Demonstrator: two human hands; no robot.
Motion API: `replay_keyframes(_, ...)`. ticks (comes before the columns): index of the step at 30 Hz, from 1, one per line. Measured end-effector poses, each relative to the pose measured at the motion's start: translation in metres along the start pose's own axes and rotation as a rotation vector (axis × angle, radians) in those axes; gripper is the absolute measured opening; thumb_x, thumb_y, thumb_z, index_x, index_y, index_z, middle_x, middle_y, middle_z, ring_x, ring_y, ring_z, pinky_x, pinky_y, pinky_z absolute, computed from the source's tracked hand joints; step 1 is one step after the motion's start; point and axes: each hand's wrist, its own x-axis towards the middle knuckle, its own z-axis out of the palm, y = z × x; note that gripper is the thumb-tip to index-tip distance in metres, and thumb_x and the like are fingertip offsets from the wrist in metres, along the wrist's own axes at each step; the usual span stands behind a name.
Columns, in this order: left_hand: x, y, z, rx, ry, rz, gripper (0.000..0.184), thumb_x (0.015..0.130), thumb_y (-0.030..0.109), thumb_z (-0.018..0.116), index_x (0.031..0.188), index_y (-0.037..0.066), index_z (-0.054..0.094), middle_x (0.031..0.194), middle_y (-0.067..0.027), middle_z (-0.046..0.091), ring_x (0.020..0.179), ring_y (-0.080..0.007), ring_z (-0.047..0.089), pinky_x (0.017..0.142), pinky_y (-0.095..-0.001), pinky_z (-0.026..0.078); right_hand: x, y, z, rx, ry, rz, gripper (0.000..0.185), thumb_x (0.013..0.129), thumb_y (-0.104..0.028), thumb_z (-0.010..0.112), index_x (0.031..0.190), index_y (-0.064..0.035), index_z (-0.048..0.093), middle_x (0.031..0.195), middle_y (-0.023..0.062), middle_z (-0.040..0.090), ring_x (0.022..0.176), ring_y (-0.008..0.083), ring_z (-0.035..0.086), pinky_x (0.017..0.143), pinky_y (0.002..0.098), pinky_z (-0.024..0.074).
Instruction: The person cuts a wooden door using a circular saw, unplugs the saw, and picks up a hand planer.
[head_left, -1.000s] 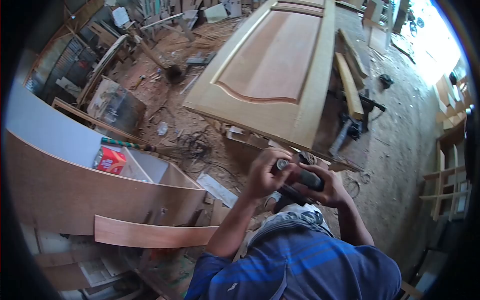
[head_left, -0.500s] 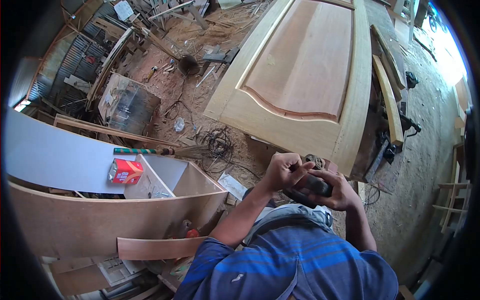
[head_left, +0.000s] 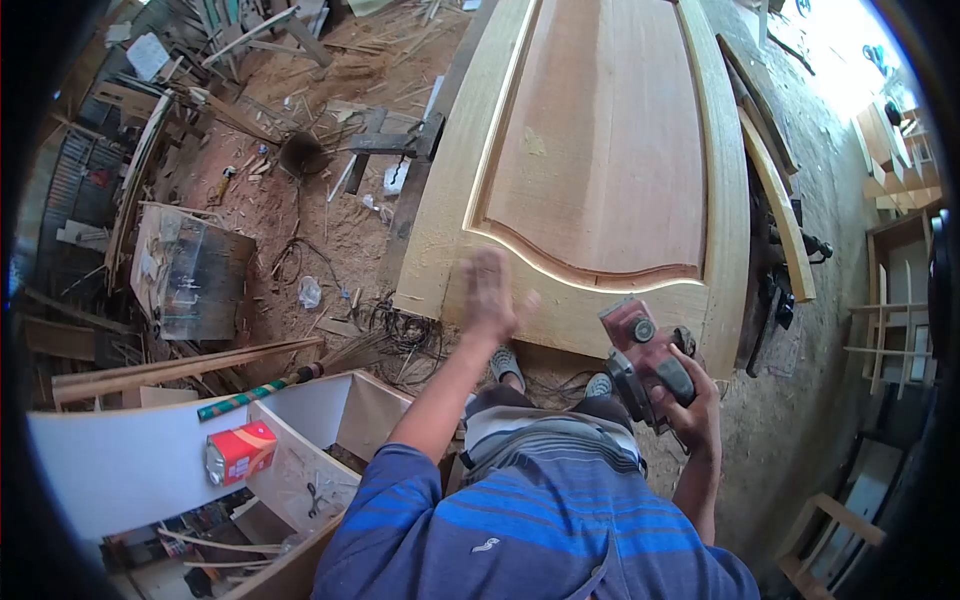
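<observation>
A wooden door panel [head_left: 600,150] with a carved curved moulding lies flat in front of me. My left hand [head_left: 490,295], smeared by motion, is over the lower left part of its frame with the fingers spread and nothing in them. Whether the palm touches the wood I cannot tell. At the door's near right corner, my right hand [head_left: 693,405] is wrapped round the dark handle of a red and black power tool [head_left: 640,345]. The tool is tilted, its round knob facing up.
A white-lined wooden cabinet [head_left: 120,450] at the lower left holds a red tin [head_left: 241,453] and a green-striped broom handle [head_left: 250,396]. Wood strips [head_left: 775,200] lie along the door's right side. Scraps, a bucket [head_left: 302,155] and cables litter the floor.
My left hand has left the tool and moved out over the door, opening. My right hand keeps the tool, now turned more upright. The view has shifted, bringing my feet into sight.
</observation>
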Motion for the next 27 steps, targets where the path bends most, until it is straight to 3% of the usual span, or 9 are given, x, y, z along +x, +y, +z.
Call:
replay_keyframes(3,-0.007,0.016,-0.023,-0.076,-0.296,0.218,0.105,0.106,0.073,0.033,0.172,-0.002,0.001,0.18,-0.0254,-0.001,0.168,-0.0374,-0.003,0.135,-0.05,-0.008,0.007,-0.013,0.024,0.058,0.035,0.052,0.073,0.085,-0.026,0.087,0.149,-0.0008,0.062,0.122,0.0187,0.076,0.115,0.0251,0.072,0.102,0.0402,0.0554)
replay_keyframes(5,0.007,-0.006,-0.009,-0.145,-0.092,0.044,0.108,0.105,0.072,0.039,0.171,-0.002,-0.001,0.18,-0.0244,-0.007,0.168,-0.0349,-0.008,0.135,-0.0502,-0.01,0.002,-0.012,0.028,0.03,0.098,0.041,0.074,0.086,-0.025,0.087,0.15,-0.0007,0.061,0.121,0.018,0.076,0.113,0.0247,0.072,0.1,0.0394,0.0558)
replay_keyframes(7,0.03,-0.004,-0.014,-0.27,-0.077,-0.187,0.107,0.104,0.069,0.046,0.172,-0.002,0.005,0.181,-0.0235,-0.002,0.169,-0.0352,-0.005,0.135,-0.0521,-0.007,-0.012,-0.015,0.029,0.013,0.168,0.143,0.072,0.087,-0.025,0.087,0.15,-0.0007,0.06,0.12,0.018,0.076,0.11,0.0235,0.072,0.099,0.0386,0.0562)
replay_keyframes(10,0.026,0.036,-0.004,-0.078,-0.057,0.207,0.107,0.103,0.068,0.048,0.172,-0.002,0.006,0.181,-0.023,-0.001,0.169,-0.0352,-0.005,0.135,-0.0541,-0.006,-0.027,0.006,0.032,0.066,0.303,0.214,0.068,0.089,-0.024,0.087,0.148,-0.0006,0.062,0.121,0.018,0.076,0.108,0.0231,0.072,0.097,0.0379,0.0564)
replay_keyframes(16,0.023,0.202,0.023,-0.216,-0.218,0.755,0.105,0.101,0.066,0.051,0.171,-0.004,0.017,0.18,-0.0244,0.011,0.169,-0.0343,0.002,0.136,-0.0538,-0.002,-0.101,0.03,-0.009,0.082,0.51,0.416,0.066,0.088,-0.023,0.087,0.146,0.0,0.064,0.124,0.0181,0.074,0.115,0.0239,0.07,0.103,0.0384,0.0539)
replay_keyframes(22,0.051,0.333,0.049,-0.095,-0.151,0.931,0.096,0.105,0.064,0.042,0.17,-0.005,0.023,0.179,-0.0235,0.018,0.168,-0.0357,0.008,0.137,-0.0537,-0.001,-0.156,0.075,-0.065,-0.007,0.624,0.441,0.072,0.09,-0.027,0.086,0.149,0.0037,0.059,0.125,0.0185,0.073,0.113,0.0242,0.071,0.102,0.0388,0.0547)
replay_keyframes(25,0.035,0.342,0.043,-0.253,-0.194,0.942,0.09,0.106,0.058,0.047,0.169,-0.004,0.027,0.178,-0.0234,0.023,0.167,-0.0357,0.015,0.137,-0.0514,0.004,-0.166,0.096,-0.086,0.16,0.576,0.454,0.069,0.095,-0.03,0.081,0.151,0.0028,0.057,0.119,0.0169,0.074,0.107,0.0222,0.071,0.097,0.0378,0.056)
replay_keyframes(27,0.033,0.328,0.031,-0.352,-0.359,0.987,0.086,0.106,0.053,0.052,0.167,-0.003,0.031,0.176,-0.024,0.028,0.166,-0.0365,0.019,0.137,-0.05,0.008,-0.167,0.108,-0.096,0.255,0.533,0.425,0.068,0.099,-0.033,0.077,0.152,0.0021,0.056,0.112,0.0148,0.075,0.098,0.0193,0.071,0.089,0.0356,0.0573)
